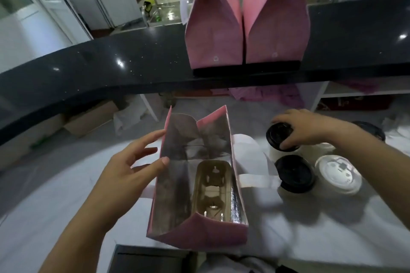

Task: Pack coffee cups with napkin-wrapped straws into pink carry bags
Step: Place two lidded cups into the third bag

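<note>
The cup, clasped in the right grip, is located right of the open bag; the left grip is spread.

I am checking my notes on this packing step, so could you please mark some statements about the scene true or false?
1. The right hand grips a black-lidded cup from above. True.
2. The open pink bag already holds a cup. False: only an empty cup tray lies inside.
3. Two closed pink bags stand on the black counter. True.
4. The left hand grips the bag's handle. False: its straight fingers touch the bag's left wall.
5. Every cup has a black lid. False: one white-lidded cup stands at the right.
</note>
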Demonstrator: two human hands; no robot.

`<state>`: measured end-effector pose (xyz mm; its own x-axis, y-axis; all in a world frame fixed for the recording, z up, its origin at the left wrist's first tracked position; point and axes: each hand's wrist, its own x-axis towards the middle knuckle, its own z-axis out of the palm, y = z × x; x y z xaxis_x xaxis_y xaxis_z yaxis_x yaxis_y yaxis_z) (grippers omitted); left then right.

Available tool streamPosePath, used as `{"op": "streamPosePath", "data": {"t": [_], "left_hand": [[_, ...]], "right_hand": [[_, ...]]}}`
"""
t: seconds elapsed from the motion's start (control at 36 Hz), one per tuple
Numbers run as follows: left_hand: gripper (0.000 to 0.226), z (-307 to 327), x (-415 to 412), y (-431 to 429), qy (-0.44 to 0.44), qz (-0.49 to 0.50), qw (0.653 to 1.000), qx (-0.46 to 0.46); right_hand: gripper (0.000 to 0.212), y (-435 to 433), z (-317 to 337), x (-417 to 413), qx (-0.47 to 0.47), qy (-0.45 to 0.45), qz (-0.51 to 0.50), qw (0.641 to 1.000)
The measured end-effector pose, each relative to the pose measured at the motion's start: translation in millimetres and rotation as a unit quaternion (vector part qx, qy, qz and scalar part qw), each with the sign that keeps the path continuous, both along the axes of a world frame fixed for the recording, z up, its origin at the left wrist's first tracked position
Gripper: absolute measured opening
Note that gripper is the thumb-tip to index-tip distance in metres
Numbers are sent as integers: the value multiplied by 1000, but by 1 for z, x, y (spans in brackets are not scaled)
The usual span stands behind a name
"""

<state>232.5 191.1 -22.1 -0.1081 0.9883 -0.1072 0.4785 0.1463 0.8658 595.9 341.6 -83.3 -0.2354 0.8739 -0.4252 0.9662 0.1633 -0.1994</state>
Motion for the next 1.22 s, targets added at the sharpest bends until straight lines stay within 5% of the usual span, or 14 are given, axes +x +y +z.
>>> {"op": "streamPosePath", "data": {"t": [0.11, 0.36, 0.64, 0.86, 1.03, 1.22], "left_hand": [[50, 1, -1, 2, 22, 0, 1000, -6], [45, 1, -13, 11, 46, -16, 999, -18], [36, -12, -10, 18, -46, -25, 998, 17], [44, -22, -17, 36, -104, -93, 990, 22], [45, -31, -30, 38, -180, -110, 977, 18], [43, -43, -51, 31, -253, -99, 961, 42]], "right_hand": [[92, 16, -4, -6, -17, -104, 45, 993], [90, 18, -20, -20, 1, -118, 82, 990], [90, -3, 55, -43, 113, -56, 4, 992], [86, -73, 160, -98, 282, 53, 18, 958], [82, -115, 187, -150, 223, 148, 89, 959], [75, -120, 148, -197, 123, -35, 189, 974]]}}
